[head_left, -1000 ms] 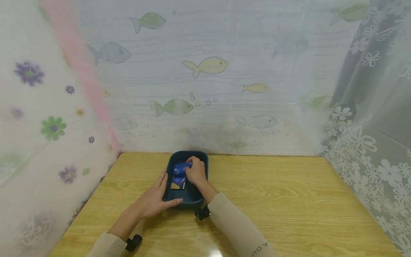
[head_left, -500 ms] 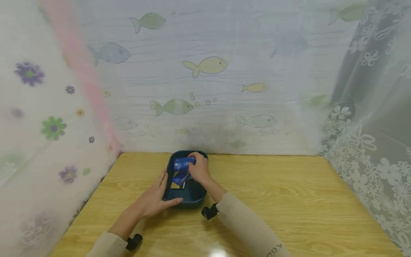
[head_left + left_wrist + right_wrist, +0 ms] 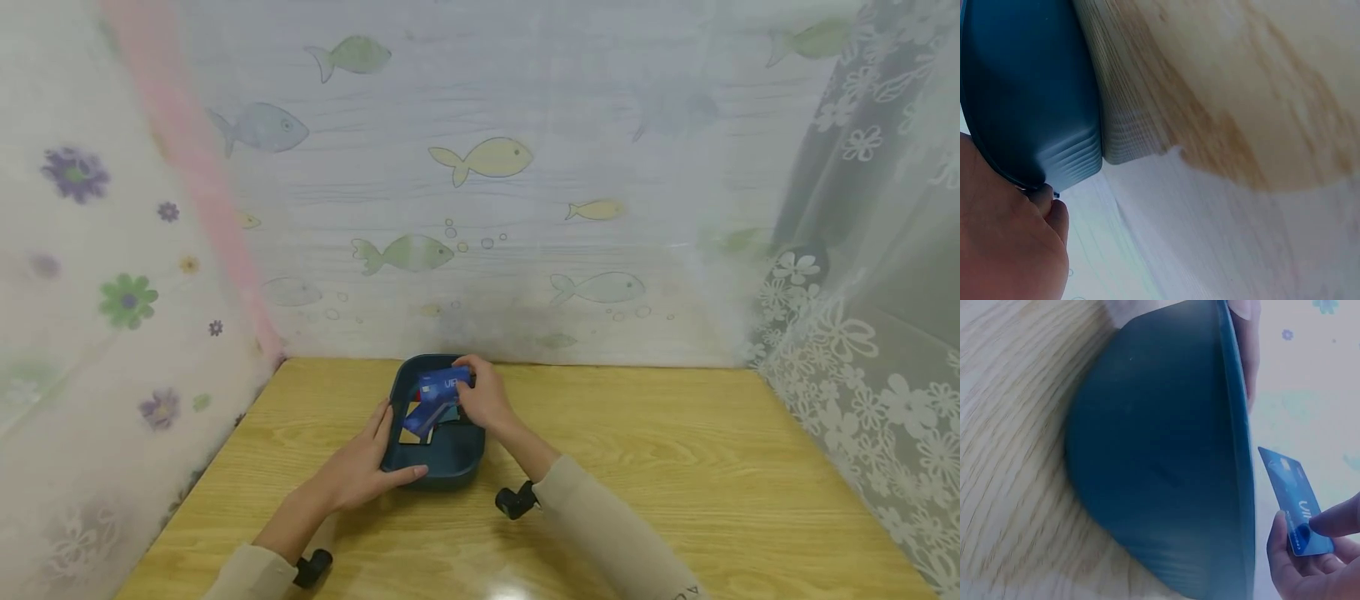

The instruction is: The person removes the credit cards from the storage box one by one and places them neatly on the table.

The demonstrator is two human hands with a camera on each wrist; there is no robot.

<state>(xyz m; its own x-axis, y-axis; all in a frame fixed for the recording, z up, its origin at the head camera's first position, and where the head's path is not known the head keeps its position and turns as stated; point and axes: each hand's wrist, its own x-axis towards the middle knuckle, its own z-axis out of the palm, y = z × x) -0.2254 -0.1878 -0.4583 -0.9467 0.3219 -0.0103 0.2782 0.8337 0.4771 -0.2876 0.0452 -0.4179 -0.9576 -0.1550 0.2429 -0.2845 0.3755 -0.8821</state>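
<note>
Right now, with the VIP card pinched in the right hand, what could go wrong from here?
The blue VIP card might twist or slip, since the right hand pinches it by one end only.

It hangs over the bin, so if dropped it could land among the other cards lying there.

The right hand is close to the rim; a bump might shift the bin if the left hand, resting against it, lets go.
</note>
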